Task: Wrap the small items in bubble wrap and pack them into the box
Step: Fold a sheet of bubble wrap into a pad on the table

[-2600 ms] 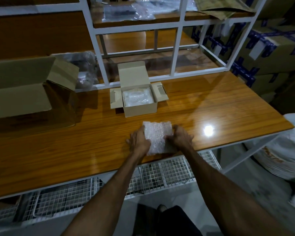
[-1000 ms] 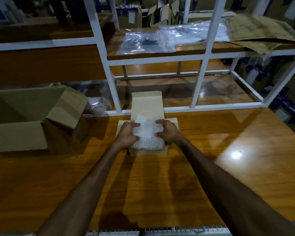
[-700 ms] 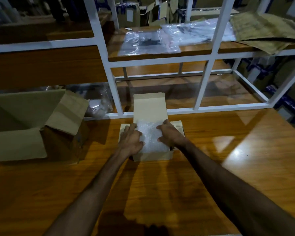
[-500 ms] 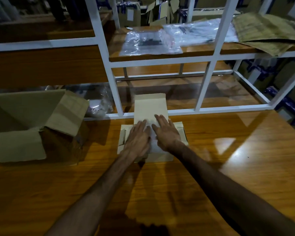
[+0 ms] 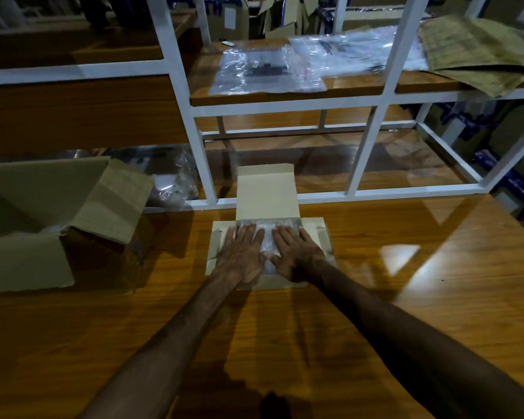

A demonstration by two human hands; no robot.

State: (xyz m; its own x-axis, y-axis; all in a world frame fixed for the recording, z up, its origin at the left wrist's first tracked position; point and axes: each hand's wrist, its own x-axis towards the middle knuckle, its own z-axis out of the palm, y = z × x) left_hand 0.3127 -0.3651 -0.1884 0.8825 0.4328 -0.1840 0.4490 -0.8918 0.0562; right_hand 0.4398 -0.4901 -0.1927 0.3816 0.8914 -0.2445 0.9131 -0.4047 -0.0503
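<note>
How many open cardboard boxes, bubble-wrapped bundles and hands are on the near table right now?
Boxes: 2, the small box and the big box
Bundles: 1, the bundle, in the small box
Hands: 2, left hand and right hand, flat on the bundle
Total: 5

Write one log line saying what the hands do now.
left hand: flat, pressing bubble wrap | right hand: same | small box: open
</note>
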